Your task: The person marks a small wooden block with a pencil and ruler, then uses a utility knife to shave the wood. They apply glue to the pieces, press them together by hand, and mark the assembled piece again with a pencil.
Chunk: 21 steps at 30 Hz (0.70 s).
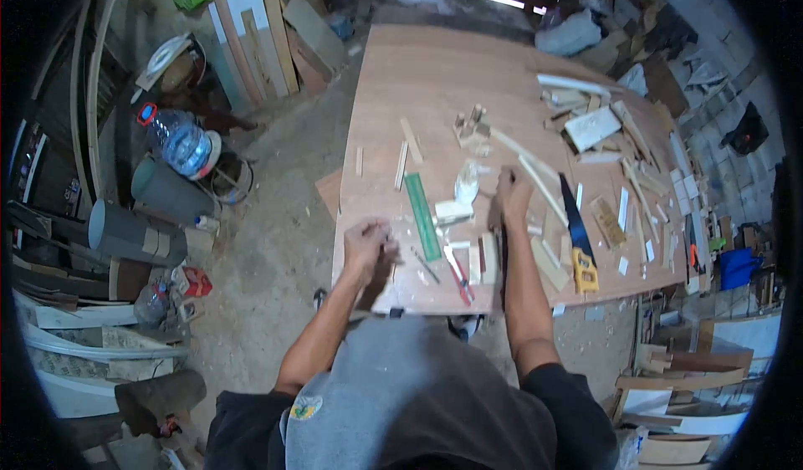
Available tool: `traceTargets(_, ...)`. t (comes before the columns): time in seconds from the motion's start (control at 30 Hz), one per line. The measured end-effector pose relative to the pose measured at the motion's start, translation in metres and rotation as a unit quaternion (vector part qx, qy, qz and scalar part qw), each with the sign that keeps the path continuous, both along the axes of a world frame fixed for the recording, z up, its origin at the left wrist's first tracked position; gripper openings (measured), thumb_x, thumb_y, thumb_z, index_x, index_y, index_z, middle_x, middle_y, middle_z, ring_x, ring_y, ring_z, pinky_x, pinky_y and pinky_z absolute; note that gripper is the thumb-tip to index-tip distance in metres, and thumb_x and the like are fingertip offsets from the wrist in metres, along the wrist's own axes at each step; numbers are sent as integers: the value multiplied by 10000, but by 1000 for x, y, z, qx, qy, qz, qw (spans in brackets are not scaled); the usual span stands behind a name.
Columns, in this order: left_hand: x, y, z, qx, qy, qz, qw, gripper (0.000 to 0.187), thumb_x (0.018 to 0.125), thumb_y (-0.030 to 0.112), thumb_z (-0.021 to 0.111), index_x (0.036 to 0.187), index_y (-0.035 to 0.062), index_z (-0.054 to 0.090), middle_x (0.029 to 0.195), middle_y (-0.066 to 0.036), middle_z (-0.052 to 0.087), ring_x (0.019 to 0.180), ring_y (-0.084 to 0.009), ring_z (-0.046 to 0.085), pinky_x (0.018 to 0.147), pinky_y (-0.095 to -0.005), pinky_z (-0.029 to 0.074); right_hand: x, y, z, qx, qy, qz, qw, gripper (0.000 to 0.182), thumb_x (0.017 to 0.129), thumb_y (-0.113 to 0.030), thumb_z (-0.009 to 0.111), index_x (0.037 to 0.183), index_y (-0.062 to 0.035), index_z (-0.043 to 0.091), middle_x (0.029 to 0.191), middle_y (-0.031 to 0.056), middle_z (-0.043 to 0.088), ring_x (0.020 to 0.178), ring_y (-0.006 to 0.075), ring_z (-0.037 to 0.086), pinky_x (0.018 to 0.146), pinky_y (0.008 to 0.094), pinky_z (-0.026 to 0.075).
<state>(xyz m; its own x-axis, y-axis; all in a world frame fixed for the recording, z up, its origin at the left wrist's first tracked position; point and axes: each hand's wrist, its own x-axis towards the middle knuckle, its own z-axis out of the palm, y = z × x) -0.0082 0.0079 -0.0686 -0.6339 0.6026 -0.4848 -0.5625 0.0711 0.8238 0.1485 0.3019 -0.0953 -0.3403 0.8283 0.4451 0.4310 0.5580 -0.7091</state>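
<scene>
Left grip unclear, right grip unclear, green strip and white bottle between, saw nearby

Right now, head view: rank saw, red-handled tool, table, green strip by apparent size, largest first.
1. Table
2. Saw
3. Green strip
4. Red-handled tool
</scene>
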Motion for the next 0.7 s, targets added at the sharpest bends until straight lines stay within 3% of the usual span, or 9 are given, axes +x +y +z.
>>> traceTargets(0.03,-1,-8,-12,-16,-11,-2,1000,201,911,30,661,1105,-22,650,841,-81,650,696,-158,668,599,-280,609,6,-4,-1,-44,20,-15,999,268,900,-70,555,1107,68,655,775,224,667,673,300,657,633,395,511)
traceTargets(0.07,-11,-9,-26,-5,14,4,1000,163,909,24,660,1069,-10,653,874,-68,650,741,-146,651,636,-285,605,8,-5,-2,-50,15,-19,998,268,900,-70,555,1107,68,655,775,224,667,673,300,657,633,395,511)
traceTargets(0.13,-17,-15,-37,4,38,7,999,127,907,17,659,1033,2,657,906,-56,651,786,-134,634,674,-290,601,12,-5,-2,-328,206,-14,922,224,922,-57,575,1086,67,662,754,113,647,608,160,594,565,296,487)
traceTargets(0.17,-20,-15,-40,0,33,14,999,134,905,21,667,1037,-2,657,920,-57,650,786,-133,635,681,-285,601,15,-9,-1,-351,237,4,906,168,945,-62,587,1045,49,663,738,41,607,590,85,554,527,219,440)
traceTargets(0.4,-8,6,-27,6,18,-20,1000,234,915,17,675,1135,-59,650,991,-105,680,845,-158,671,747,-284,619,37,-73,23,-434,326,94,834,153,947,-65,633,1075,18,620,769,41,608,636,90,559,534,224,453)
traceTargets(0.53,6,21,-5,36,18,-62,997,226,910,20,689,1115,-72,667,990,-118,700,848,-162,684,752,-279,623,45,-116,55,-414,262,128,863,177,925,-23,629,1094,28,629,757,29,610,637,78,555,570,218,454)
traceTargets(0.6,13,25,14,37,21,-69,997,230,907,34,701,1109,-72,674,976,-115,704,837,-152,682,746,-271,622,51,-128,59,-359,202,149,899,205,924,-5,620,1118,44,662,807,42,632,672,80,569,608,214,472)
traceTargets(0.63,16,27,24,54,22,-78,995,234,904,35,707,1108,-72,674,971,-114,705,830,-146,681,742,-267,620,55,-129,56,-343,201,185,899,231,914,27,616,1135,47,681,920,66,654,763,84,601,665,213,500)
traceTargets(0.7,19,28,30,70,22,-88,993,238,900,36,713,1108,-72,674,967,-112,706,822,-139,681,738,-263,618,60,-135,61,-313,186,192,912,234,908,45,617,1134,49,677,981,74,652,812,89,611,689,216,511)
